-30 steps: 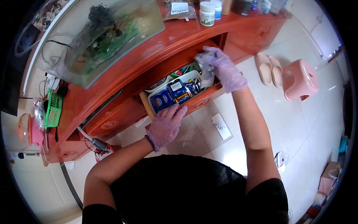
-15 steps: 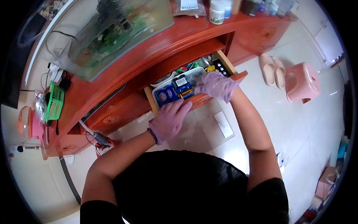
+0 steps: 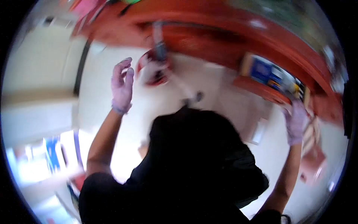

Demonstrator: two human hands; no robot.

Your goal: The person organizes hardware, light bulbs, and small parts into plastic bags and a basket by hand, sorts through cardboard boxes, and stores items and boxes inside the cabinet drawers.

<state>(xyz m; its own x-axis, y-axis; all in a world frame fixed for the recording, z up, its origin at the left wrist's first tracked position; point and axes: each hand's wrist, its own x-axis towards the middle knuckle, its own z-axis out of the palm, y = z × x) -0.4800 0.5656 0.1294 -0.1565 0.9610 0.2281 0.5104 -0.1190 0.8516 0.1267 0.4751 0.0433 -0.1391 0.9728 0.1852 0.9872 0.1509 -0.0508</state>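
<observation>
My left hand, in a thin purple glove, is raised over the floor to the left. Its fingers are slightly curled and apart, with nothing in them. On the right, my gloved right hand is at the right end of the open drawer. Its fingers look stretched out by the drawer front, with the thumb apart; blur hides whether they touch it. Inside the drawer are blue packs in a white tray and a small yellow thing, all smeared.
The red wooden cabinet runs across the top. A red and white device with a grey hose stands on the floor. A pink stool and pale slippers are at lower right, and a white paper lies on the floor.
The view has swung left, so the drawer now appears farther right. My left hand has left the drawer front and is out over the floor. My right hand has come out of the drawer's contents.
</observation>
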